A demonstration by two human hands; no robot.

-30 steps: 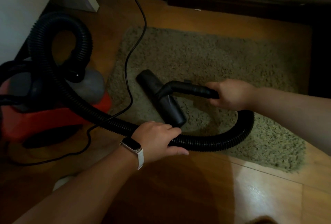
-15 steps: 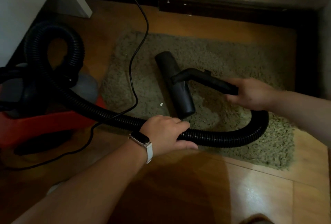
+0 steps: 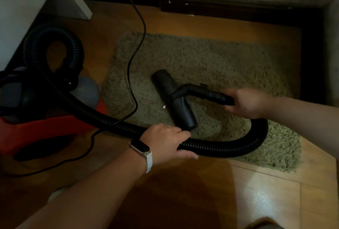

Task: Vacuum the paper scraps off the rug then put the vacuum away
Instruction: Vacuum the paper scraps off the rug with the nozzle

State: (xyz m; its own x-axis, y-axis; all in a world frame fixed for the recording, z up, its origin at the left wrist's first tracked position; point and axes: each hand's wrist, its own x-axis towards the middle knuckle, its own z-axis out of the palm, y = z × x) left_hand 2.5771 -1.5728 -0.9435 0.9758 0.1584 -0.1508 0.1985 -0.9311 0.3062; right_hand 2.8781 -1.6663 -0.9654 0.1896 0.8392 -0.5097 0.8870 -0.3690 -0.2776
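Observation:
A shaggy olive rug [image 3: 211, 60] lies on the wooden floor. On it rests the black vacuum nozzle [image 3: 174, 103], with one small white paper scrap [image 3: 164, 107] just left of it. My right hand [image 3: 245, 103] grips the black wand handle [image 3: 207, 94] behind the nozzle. My left hand [image 3: 165, 141], with a watch on its wrist, holds the ribbed black hose [image 3: 229, 148] at the rug's near edge. The hose loops back to the red and grey vacuum body [image 3: 36, 118] at the left.
The black power cord [image 3: 135, 49] runs from the top across the rug's left side to the vacuum. A white cabinet [image 3: 27, 8] stands at the back left. A dark baseboard [image 3: 229, 7] lines the far wall, and a dark edge borders the right.
The nozzle slid right and away across the rug, uncovering a white paper scrap to its left. Both hands kept their grips and shifted slightly with the hose.

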